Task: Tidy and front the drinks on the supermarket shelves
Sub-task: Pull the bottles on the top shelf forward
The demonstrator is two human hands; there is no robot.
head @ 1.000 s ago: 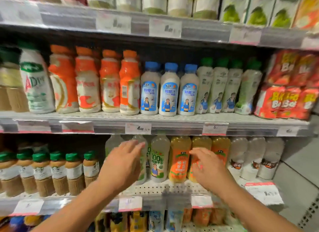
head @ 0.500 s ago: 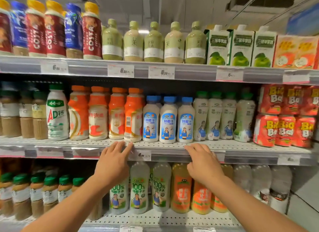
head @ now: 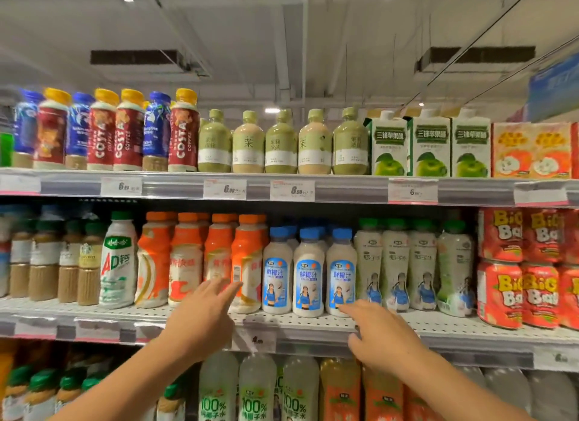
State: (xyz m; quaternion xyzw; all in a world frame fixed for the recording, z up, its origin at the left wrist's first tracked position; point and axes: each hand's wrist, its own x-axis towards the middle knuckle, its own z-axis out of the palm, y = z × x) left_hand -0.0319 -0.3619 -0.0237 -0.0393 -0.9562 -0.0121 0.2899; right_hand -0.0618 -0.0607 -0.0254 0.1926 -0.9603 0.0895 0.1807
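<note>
Supermarket shelving fills my view under a grey ceiling, and I'm working the middle shelf (head: 313, 322). The orange-capped bottle (head: 249, 264) stands upright with its barcode side facing out, just ahead of my left hand (head: 200, 322), whose fingers are stretched out and holding nothing, the tips at its lower body. My right hand (head: 380, 339) reaches, fingers loose and empty, toward the blue-capped bottles (head: 308, 273), so the left is nearer for turning it.
</note>
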